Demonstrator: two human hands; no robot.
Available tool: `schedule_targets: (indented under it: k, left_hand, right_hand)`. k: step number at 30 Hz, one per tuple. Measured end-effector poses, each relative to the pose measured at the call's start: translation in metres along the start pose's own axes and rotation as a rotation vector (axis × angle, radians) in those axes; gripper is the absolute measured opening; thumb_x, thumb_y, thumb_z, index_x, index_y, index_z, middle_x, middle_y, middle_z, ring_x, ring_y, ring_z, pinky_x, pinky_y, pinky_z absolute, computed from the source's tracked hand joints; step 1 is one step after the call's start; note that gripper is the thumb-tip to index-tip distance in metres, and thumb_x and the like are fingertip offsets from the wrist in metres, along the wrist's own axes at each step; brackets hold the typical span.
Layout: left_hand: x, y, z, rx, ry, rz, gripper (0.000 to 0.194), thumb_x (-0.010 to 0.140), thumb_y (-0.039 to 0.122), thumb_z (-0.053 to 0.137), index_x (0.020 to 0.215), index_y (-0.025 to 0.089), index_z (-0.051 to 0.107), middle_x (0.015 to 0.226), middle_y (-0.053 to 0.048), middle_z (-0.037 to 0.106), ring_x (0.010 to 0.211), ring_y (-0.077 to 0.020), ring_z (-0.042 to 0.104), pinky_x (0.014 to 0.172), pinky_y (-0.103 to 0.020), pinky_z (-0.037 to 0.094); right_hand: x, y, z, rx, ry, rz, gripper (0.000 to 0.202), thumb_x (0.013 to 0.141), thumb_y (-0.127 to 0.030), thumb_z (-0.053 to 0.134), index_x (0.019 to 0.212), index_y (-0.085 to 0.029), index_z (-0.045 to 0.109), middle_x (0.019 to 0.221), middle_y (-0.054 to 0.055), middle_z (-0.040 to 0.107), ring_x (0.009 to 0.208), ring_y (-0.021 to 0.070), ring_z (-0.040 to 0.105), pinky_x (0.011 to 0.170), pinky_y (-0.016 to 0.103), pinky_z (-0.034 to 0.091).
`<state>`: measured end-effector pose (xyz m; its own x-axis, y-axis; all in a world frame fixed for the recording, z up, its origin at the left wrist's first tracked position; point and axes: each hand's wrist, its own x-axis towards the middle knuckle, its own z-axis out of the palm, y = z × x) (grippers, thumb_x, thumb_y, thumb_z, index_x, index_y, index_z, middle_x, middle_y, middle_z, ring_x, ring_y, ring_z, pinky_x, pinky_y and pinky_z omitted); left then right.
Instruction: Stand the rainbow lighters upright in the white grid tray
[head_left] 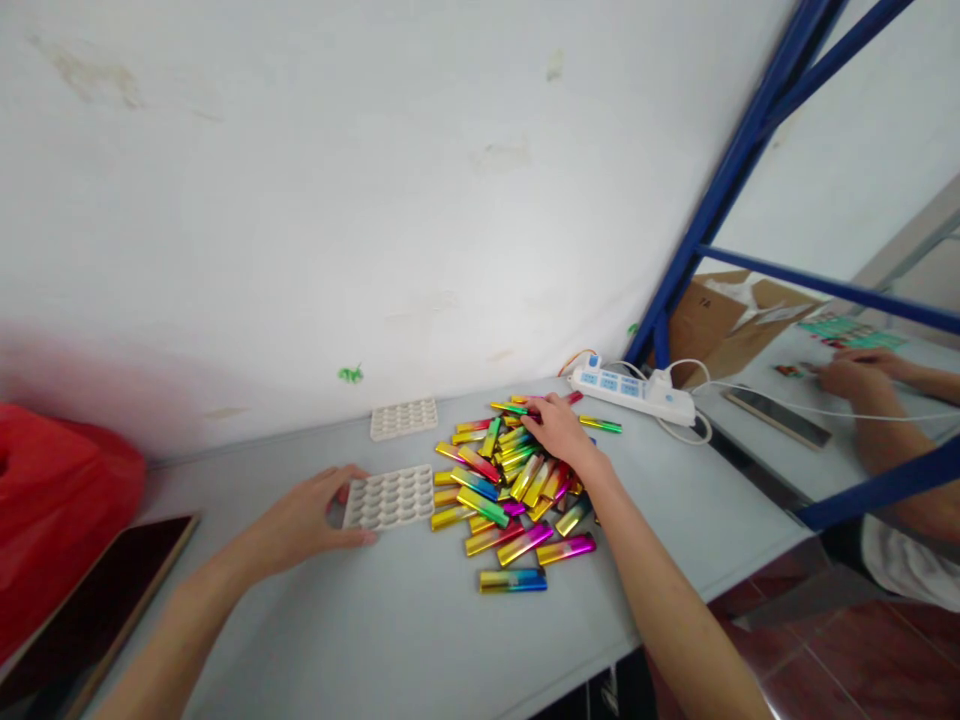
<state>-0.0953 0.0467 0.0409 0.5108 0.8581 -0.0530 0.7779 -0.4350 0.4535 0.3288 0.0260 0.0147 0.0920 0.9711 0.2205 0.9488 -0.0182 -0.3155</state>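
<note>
Two Bare Hands, Pale Trays and a Heap of Glossy Sticks on a Grey Desk

Item: one pale-grey desk [405,640], long side against a scuffed white wall [420,200].

Item: one white rectangular tray with rows of oval hollows [391,497], at the middle of the desk. The left hand [324,510] grasps it by its left end, between fingers and thumb. Its right edge is just beside the heap.

Item: one heap of flat, shiny metallic sticks [495,490], gold blending into red, green, blue or magenta, lying at many angles to the right of the tray. The right hand [559,430] is at the far side of the heap, fingers bent down among the sticks; whether it grips one, I cannot tell.

Item: one gold-and-blue stick [513,581], apart from the heap, towards the front edge.

Item: a second white hollowed tray [404,418], near the wall.

Item: one white power strip with blue-marked sockets [630,390], cables attached, beyond the heap to the right.

Item, far left: a bright red plastic bag [67,500] and a dark flat device with a gold-coloured edge [97,600].

Item, far right, past a blue metal frame [720,180]: an open brown cardboard box [705,325], a dark phone [778,416] and a co-worker's forearms [885,400].
</note>
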Motion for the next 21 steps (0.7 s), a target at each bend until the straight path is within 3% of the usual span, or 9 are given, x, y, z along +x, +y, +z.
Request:
schedule_targets:
  k: [4,9,15,17,21]
  left_hand:
    - [-0.001,-0.006,0.011,-0.016,0.067,0.015,0.073,0.065,0.069,0.084,0.125,0.028,0.077,0.112,-0.008,0.081,0.095,-0.0323,0.075,0.089,-0.042,0.063]
    - [-0.011,-0.011,0.021,-0.009,0.116,0.022,0.081,0.069,0.078,0.079,0.131,0.026,0.076,0.115,-0.011,0.080,0.097,-0.0344,0.074,0.096,-0.047,0.061]
    - [-0.015,0.003,0.018,0.019,0.097,0.059,0.075,0.076,0.075,0.076,0.131,0.023,0.074,0.112,-0.009,0.080,0.095,-0.0321,0.074,0.096,-0.045,0.060]
    - [-0.015,0.007,0.018,0.016,0.100,0.082,0.074,0.075,0.075,0.077,0.127,0.023,0.075,0.109,-0.009,0.081,0.093,-0.0321,0.075,0.095,-0.046,0.060]
    - [-0.017,0.009,0.020,0.007,0.108,0.106,0.071,0.075,0.073,0.080,0.125,0.023,0.076,0.109,-0.009,0.081,0.093,-0.0322,0.075,0.092,-0.044,0.060]
  right_hand:
    - [-0.003,0.001,-0.001,0.057,0.057,-0.017,0.027,0.107,-0.032,0.064,0.126,-0.019,0.077,0.123,0.013,0.073,0.116,0.0256,0.069,0.107,0.039,0.053]
    - [-0.004,0.000,-0.004,0.209,0.247,-0.089,0.025,0.106,-0.032,0.063,0.118,-0.018,0.080,0.116,0.014,0.075,0.112,0.0273,0.070,0.107,0.042,0.055]
    - [-0.004,-0.013,-0.007,0.645,0.467,-0.045,0.035,0.101,-0.054,0.065,0.108,-0.021,0.073,0.111,0.014,0.078,0.107,0.0307,0.074,0.102,0.049,0.059]
    - [-0.006,-0.023,-0.009,0.918,0.432,0.019,0.039,0.100,-0.062,0.065,0.110,-0.024,0.067,0.110,0.011,0.080,0.103,0.0289,0.077,0.097,0.047,0.062]
    - [-0.013,-0.049,-0.013,1.378,0.195,0.131,0.047,0.092,-0.070,0.072,0.109,-0.030,0.054,0.102,0.003,0.082,0.089,0.0243,0.080,0.081,0.039,0.066]
